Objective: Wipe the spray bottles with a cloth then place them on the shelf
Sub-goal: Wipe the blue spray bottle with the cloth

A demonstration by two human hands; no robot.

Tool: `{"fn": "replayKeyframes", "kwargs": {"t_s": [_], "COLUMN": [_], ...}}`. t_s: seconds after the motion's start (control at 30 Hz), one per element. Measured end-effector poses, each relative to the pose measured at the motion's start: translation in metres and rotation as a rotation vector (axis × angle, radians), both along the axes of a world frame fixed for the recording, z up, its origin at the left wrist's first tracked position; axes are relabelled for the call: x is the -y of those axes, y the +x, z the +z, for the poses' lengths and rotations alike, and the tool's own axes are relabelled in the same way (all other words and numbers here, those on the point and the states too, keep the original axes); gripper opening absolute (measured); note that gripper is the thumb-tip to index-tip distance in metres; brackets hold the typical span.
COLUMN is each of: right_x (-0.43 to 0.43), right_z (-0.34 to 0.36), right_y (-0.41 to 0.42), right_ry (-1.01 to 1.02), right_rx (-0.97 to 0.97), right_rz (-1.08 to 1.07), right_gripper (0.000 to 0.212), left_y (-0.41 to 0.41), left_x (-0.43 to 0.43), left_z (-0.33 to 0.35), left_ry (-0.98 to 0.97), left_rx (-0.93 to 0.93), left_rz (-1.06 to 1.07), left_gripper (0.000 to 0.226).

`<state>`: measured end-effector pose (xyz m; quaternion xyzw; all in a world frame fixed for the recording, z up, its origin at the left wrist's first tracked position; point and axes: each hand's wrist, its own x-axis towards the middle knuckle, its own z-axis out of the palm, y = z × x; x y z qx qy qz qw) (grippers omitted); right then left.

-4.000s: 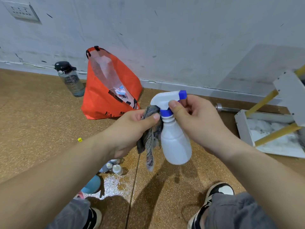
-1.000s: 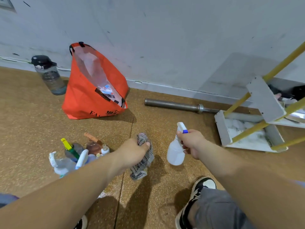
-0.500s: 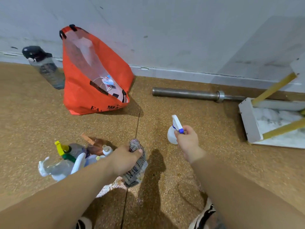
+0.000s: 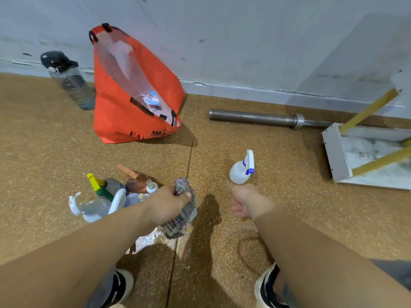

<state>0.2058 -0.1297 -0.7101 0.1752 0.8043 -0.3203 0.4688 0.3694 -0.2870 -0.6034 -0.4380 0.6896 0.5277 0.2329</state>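
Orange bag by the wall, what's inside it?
Inside the orange bag you can see its pale lining and a few small items, white, blue and red, near the bottom. The bag's front side covers anything lying deeper.

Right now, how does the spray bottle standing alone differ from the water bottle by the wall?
The spray bottle is white with blue trim; the water bottle is smoky-clear with a black cap. The spray bottle stands on open floor; the water bottle stands beside the bag. Both are upright and unheld.
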Motion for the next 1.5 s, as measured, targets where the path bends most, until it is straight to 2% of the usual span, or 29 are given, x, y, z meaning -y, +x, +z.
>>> {"fn": "replayKeyframes", "kwargs": {"t_s": [0.1, 0.2, 0.3, 0.47, 0.53, 0.6, 0.67, 0.73, 0.83, 0.9, 0.97, 1.1, 1.17, 1.33, 1.5], "right_x": [0.022, 0.053, 0.079, 0.103, 0.113, 0.124, 0.134, 0.139, 0.152, 0.169, 0.186, 0.203, 0.2, 0.16, 0.119], "right_z": [0.027, 0.051, 0.062, 0.056, 0.048, 0.042, 0.037, 0.032, 0.025, 0.011, -0.003, -0.015, -0.019, -0.007, 0.037], "right_y": [0.036, 0.076, 0.123, 0.181, 0.188, 0.189, 0.192, 0.208, 0.255, 0.285, 0.303, 0.305, 0.296, 0.27, 0.242], "right_ry": [-0.085, -0.2, -0.303, -0.29, -0.28, -0.281, -0.256, -0.223, -0.245, -0.284, -0.296, -0.189, -0.178, -0.305, -0.353], "right_rx": [0.082, -0.017, -0.03, -0.084, -0.074, -0.068, -0.08, -0.039, 0.097, 0.035, -0.09, -0.167, -0.188, -0.07, -0.108], "right_rz": [0.315, 0.469, 0.429, 0.532, 0.527, 0.51, 0.534, 0.638, 0.66, 0.575, 0.599, 0.629, 0.646, 0.616, 0.718], "right_gripper": [0.037, 0.033, 0.036, 0.031, 0.024, 0.02, 0.02, 0.026, 0.045, 0.047, 0.039, 0.013, 0.008, 0.018, 0.039], "left_y": [0.023, 0.053, 0.088, 0.134, 0.145, 0.153, 0.158, 0.159, 0.162, 0.165, 0.17, 0.179, 0.183, 0.183, 0.174], "left_x": [-0.001, -0.004, -0.006, 0.019, 0.037, 0.055, 0.076, 0.096, 0.118, 0.124, 0.127, 0.134, 0.138, 0.137, 0.125], "left_z": [0.012, 0.019, 0.029, 0.018, 0.01, 0.008, 0.009, 0.011, 0.011, 0.008, 0.002, -0.009, -0.014, -0.019, -0.017], "left_ry": [-0.011, 0.004, -0.033, -0.047, -0.061, -0.076, -0.148, -0.271, -0.508, -0.587, -0.612, -0.587, -0.591, -0.593, -0.461], "left_rx": [-0.009, -0.025, -0.037, -0.009, 0.023, 0.028, 0.003, -0.027, 0.03, 0.082, 0.138, 0.179, 0.195, 0.223, 0.121], "left_rz": [0.005, 0.034, -0.063, -0.214, -0.142, 0.034, 0.195, 0.258, 0.137, 0.057, 0.016, 0.03, 0.022, -0.041, -0.083], "left_gripper": [0.054, 0.043, 0.021, 0.022, 0.023, 0.024, 0.027, 0.033, 0.029, 0.027, 0.029, 0.032, 0.028, 0.024, 0.027]}}
